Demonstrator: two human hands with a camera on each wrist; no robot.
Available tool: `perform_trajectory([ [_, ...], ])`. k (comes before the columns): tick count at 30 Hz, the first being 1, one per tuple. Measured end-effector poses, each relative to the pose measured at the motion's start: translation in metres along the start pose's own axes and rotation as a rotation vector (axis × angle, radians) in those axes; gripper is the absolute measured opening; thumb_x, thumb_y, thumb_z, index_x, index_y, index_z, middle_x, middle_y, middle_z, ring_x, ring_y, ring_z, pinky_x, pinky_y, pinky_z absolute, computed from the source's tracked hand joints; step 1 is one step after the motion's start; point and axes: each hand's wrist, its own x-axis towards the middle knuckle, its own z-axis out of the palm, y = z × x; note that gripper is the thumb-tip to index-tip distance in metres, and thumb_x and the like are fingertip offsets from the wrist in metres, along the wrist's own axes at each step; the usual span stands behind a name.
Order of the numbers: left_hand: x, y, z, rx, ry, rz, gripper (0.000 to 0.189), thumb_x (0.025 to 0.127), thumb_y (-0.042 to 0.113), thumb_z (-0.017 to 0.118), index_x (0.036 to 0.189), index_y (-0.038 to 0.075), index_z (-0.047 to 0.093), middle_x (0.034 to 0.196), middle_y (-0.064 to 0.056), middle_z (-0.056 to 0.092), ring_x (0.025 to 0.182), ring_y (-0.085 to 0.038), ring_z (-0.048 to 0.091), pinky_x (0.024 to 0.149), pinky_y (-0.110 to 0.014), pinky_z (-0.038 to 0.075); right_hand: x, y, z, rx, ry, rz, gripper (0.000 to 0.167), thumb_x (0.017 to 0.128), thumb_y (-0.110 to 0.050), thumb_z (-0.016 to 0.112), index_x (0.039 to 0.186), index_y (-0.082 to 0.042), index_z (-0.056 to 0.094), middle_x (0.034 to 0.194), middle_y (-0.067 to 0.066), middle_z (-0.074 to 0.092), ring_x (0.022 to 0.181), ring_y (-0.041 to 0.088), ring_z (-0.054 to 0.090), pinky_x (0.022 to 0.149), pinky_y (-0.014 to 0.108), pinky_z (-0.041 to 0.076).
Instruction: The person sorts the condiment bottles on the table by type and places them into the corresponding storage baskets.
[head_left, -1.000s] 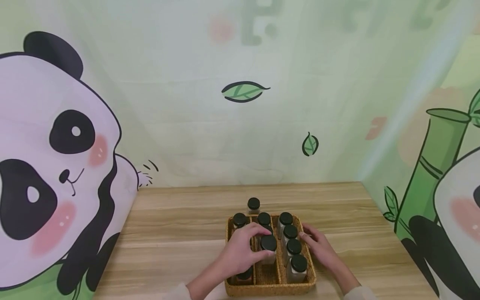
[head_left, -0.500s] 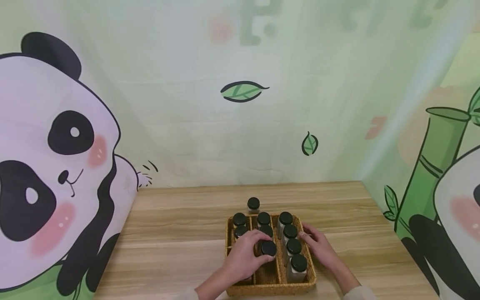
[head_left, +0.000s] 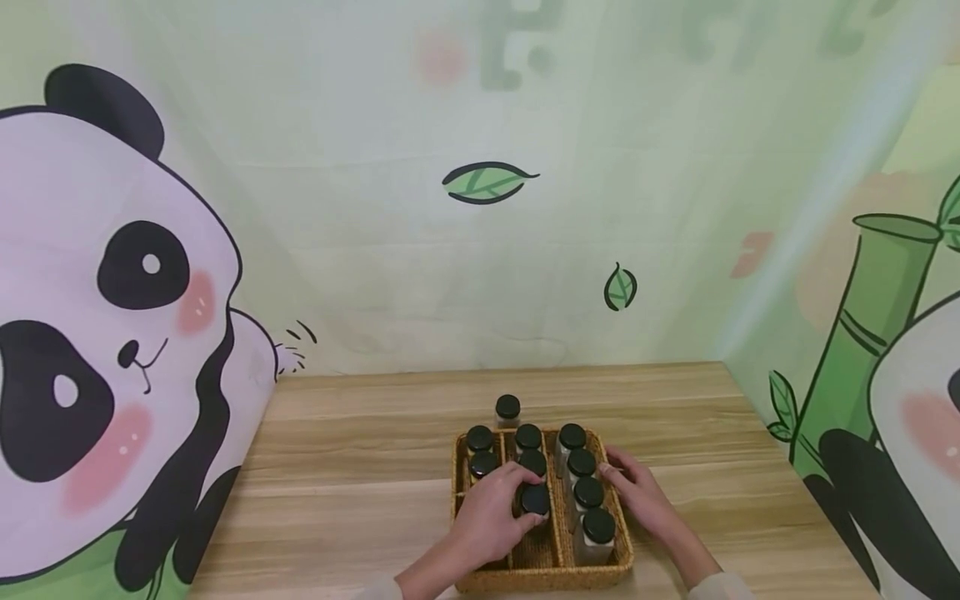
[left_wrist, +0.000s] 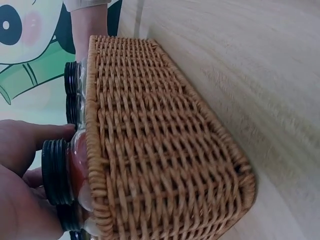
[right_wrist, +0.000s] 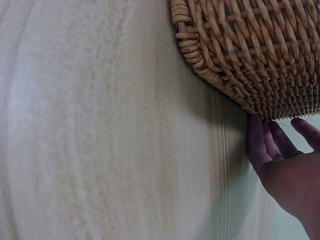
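A divided wicker basket holds several glass jars with black lids. In its middle compartment, my left hand pinches a jar by its black lid, thumb on the near side and fingers on the far side. The head view shows little of this jar's body. My right hand touches the outside of the basket's right wall, its thumb near the rim. In the right wrist view, the fingers lie fairly straight against the woven wall. The left wrist view has a jar with reddish contents beside my left hand.
One more black-lidded jar stands on the wooden table behind the basket. A row of jars fills the right compartment. Behind the table hangs a green cloth backdrop printed with pandas and bamboo.
My left hand has lowered the jar into the middle compartment, shifting slightly towards me. The jars at the back left show more now. My right hand stays where it was.
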Motion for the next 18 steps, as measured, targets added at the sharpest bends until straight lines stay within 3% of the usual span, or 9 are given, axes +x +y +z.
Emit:
perform_trajectory([
  [7,-0.0003,0.0011,-0.003,0.031,-0.045,-0.011,0.042,0.089,0.025,0.09,0.126,0.019,0.072,0.123,0.003,0.066,0.114,-0.02,0.068,0.093,-0.038,0.061,-0.0004,-0.0012,0.0003,0.004,0.003,0.006,0.057,0.112,-0.027,0.057,0.157,0.005,0.043,0.142,0.024,0.06,0.124,0.027,0.06,0.093,0.032,0.057],
  [12,-0.0024,0.0044,-0.0029,0.109,-0.049,0.053,0.043,0.092,0.024,0.087,0.13,0.013,0.07,0.119,0.003,0.063,0.108,-0.013,0.068,0.086,-0.026,0.061,0.0004,-0.0006,0.0003,0.015,0.003,0.02,0.057,0.111,-0.027,0.057,0.157,0.004,0.043,0.142,0.024,0.06,0.124,0.029,0.059,0.093,0.036,0.059],
  [18,-0.0013,0.0011,-0.0022,0.129,-0.032,0.084,0.042,0.092,0.024,0.087,0.129,0.013,0.071,0.118,0.002,0.064,0.11,-0.014,0.067,0.089,-0.028,0.061,0.0003,0.0,-0.0007,0.018,0.003,0.008,0.056,0.112,-0.025,0.057,0.157,0.004,0.044,0.143,0.025,0.059,0.124,0.028,0.059,0.09,0.03,0.058],
])
